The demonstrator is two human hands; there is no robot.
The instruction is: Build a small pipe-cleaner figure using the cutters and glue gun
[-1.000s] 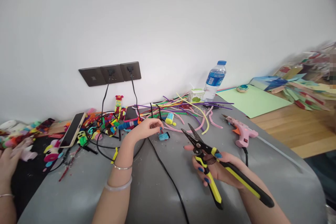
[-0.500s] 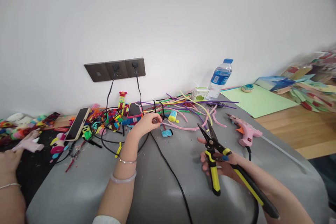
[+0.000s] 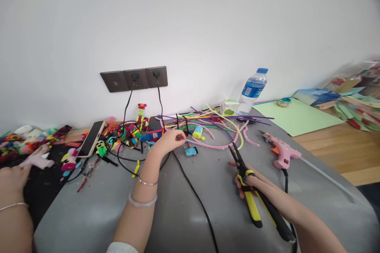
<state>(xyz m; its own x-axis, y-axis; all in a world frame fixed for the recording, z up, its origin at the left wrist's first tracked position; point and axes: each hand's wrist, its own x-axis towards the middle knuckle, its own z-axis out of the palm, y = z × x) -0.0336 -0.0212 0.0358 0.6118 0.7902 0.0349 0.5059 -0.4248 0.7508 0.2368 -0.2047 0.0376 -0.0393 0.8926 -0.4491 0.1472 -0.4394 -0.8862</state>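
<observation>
My left hand (image 3: pixel 170 140) is pinched on the end of a pink pipe cleaner (image 3: pixel 208 145) at the edge of a heap of coloured pipe cleaners (image 3: pixel 213 120). A small blue fuzzy piece (image 3: pixel 190 151) lies just right of those fingers. My right hand (image 3: pixel 252 184) grips yellow-and-black cutters (image 3: pixel 247 184) by the handles. The blades are nearly closed and point up toward the pink pipe cleaner. Both hands are over a grey table (image 3: pixel 184 213).
A pink glue gun (image 3: pixel 282 151) lies right of the cutters, its black cord running toward me. A water bottle (image 3: pixel 252 91) and small green carton (image 3: pixel 228 107) stand by the wall. Phones (image 3: pixel 92 138), cables and craft figures crowd the left. Another person's hand (image 3: pixel 13 176) rests at far left.
My right hand has carried the cutters forward and to the right, and the blades have come together. My left hand has stayed pinched at the pipe cleaners. The view has shifted slightly.
</observation>
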